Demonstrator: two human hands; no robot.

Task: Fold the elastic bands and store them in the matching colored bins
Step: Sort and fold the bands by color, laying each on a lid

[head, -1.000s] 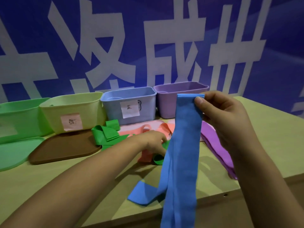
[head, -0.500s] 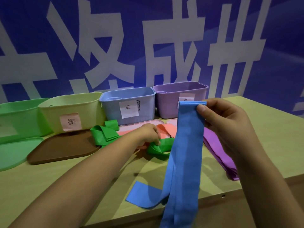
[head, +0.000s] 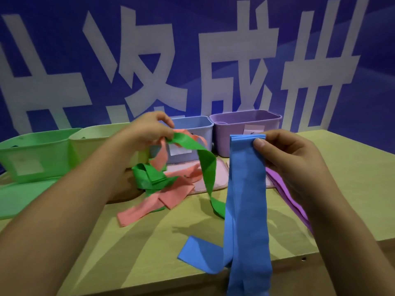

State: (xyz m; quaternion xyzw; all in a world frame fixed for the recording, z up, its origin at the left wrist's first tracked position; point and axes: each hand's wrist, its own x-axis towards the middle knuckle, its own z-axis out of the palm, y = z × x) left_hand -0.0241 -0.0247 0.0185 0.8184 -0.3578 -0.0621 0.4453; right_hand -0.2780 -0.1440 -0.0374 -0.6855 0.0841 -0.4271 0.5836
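Note:
My right hand (head: 284,154) pinches the folded top of a long blue band (head: 248,189), which hangs down past the table's front edge, one end lying flat on the table. My left hand (head: 147,131) is raised in front of the bins and grips a green band (head: 205,165) together with a salmon-pink band (head: 160,159); both trail down to the table. More green band (head: 147,178) lies bunched there over the salmon-pink band (head: 149,206). A purple band (head: 286,195) lies under my right forearm. Behind stand the green bin (head: 38,150), yellow-green bin (head: 96,142), blue bin (head: 192,142) and purple bin (head: 245,129).
A green lid (head: 23,197) lies flat at the left and a pink lid (head: 218,180) in front of the blue bin. The wooden table (head: 352,189) ends close to me at its front edge. A blue wall with white characters rises behind the bins.
My left hand has lifted from the table to bin height, pulling the green and salmon-pink bands up with it. My right hand keeps holding the blue band in about the same place.

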